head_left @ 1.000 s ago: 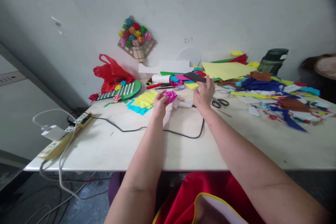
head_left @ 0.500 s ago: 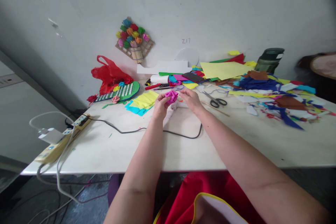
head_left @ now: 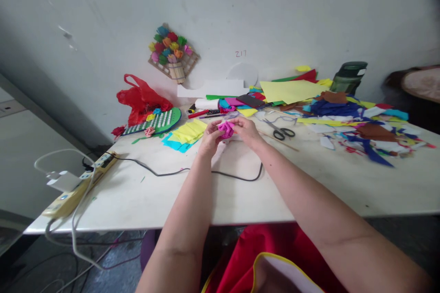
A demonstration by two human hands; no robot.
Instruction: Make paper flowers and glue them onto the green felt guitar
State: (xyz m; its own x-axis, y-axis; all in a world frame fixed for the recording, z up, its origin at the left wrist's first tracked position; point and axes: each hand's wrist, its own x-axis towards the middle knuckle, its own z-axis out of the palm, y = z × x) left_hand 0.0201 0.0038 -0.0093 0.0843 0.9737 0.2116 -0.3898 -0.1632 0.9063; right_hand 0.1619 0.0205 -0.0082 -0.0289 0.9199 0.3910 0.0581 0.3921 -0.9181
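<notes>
My left hand [head_left: 209,138] and my right hand [head_left: 246,130] meet over the middle of the white table [head_left: 220,192], both pinching a small crumpled magenta paper flower [head_left: 225,129] between their fingertips. Just beneath the hands a white tool, mostly hidden, lies on the table, with a black cord [head_left: 192,172] looping from it toward the left. Black-handled scissors [head_left: 282,132] lie a little to the right of my right hand.
Yellow and cyan paper squares [head_left: 185,134] lie left of the hands. Coloured paper scraps [head_left: 357,119] pile at the right, by a dark green bottle [head_left: 347,80]. A red plastic bag [head_left: 141,99], a green flower board [head_left: 156,121] and a power strip [head_left: 75,187] sit left. Another person [head_left: 417,91] is at far right.
My right hand pulled back from the paper pile near the dark card and joined my left hand on the magenta flower. The view drifted slightly.
</notes>
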